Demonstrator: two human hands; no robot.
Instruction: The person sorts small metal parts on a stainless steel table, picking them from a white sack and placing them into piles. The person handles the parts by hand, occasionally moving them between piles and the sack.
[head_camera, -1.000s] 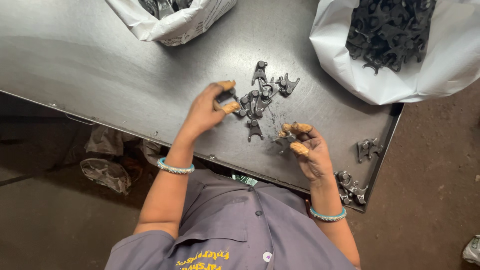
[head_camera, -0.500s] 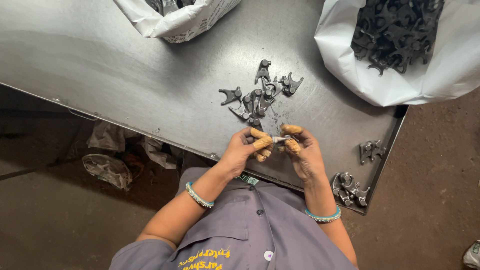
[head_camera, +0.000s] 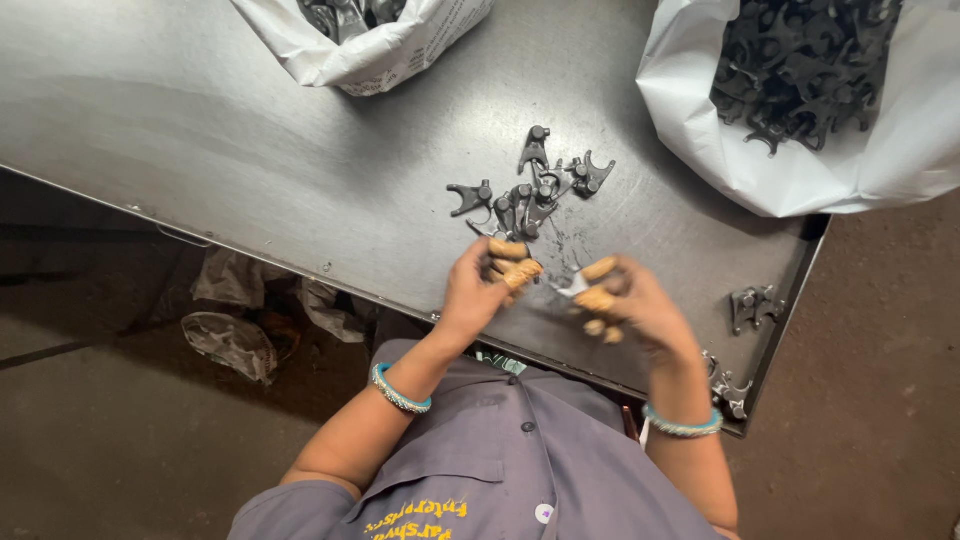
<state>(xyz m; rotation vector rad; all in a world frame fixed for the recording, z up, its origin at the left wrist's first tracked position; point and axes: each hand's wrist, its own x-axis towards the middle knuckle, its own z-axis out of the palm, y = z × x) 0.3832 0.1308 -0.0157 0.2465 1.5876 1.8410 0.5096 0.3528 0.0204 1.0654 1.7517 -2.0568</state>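
Both hands over the near edge of the steel table (head_camera: 250, 150) — left hand (head_camera: 480, 290) and right hand (head_camera: 625, 300) pinch a small pale metal piece (head_camera: 572, 287) between taped fingertips, just below the pile of dark forked parts (head_camera: 530, 190). Full white sack (head_camera: 800, 100) sits at the table's far right corner.

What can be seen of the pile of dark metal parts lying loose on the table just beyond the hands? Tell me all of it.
The pile of dark metal parts is a small loose cluster of dull grey-black, forked pieces with round bosses, looking cast or forged. They lie flat and tangled on the grey metal table, a few overlapping. One lies a little apart on the left, another at the far end. The left hand is just at the pile's near edge; whether it touches is unclear.
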